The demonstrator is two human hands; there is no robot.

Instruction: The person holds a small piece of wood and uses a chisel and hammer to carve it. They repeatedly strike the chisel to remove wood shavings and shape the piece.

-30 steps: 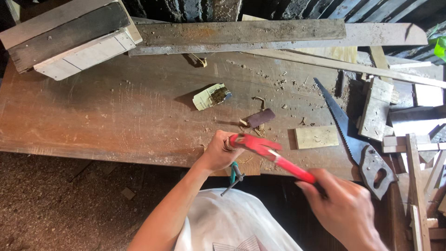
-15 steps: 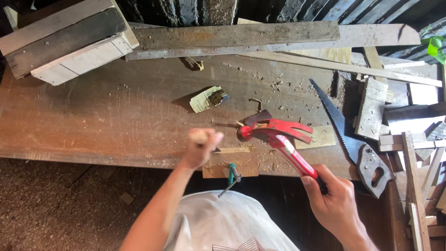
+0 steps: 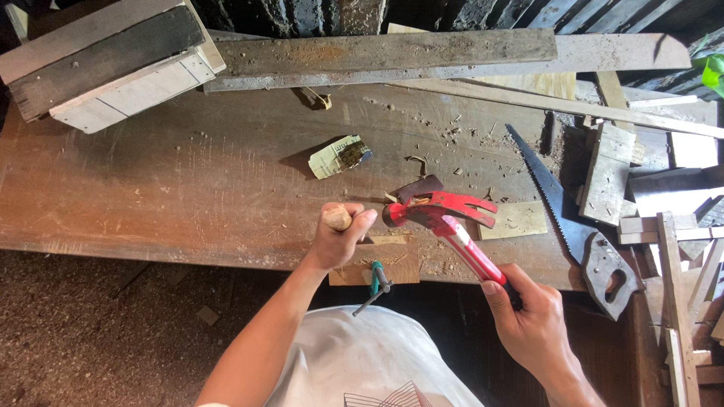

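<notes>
- While the left hand [image 3: 335, 240] has its fingers curled tight around a wooden handle [image 3: 337, 218] at the desk's [image 3: 151, 196] front edge, a small board [image 3: 377, 264] lies just beside it.
- Right hand [image 3: 532, 320] grips a red claw hammer [image 3: 445, 218], its head raised near the handle.
- Handsaw [image 3: 573, 218] lies to the right.

Lower end of the hammer handle [image 3: 483, 267] hidden inside the right hand [image 3: 532, 324], most of a wooden peg [image 3: 336, 218] buried in the left hand [image 3: 335, 240], clamp [image 3: 375, 283] partly under the worktop [image 3: 151, 196] edge, plank stack [image 3: 105, 60] cut off at the left edge.
</notes>
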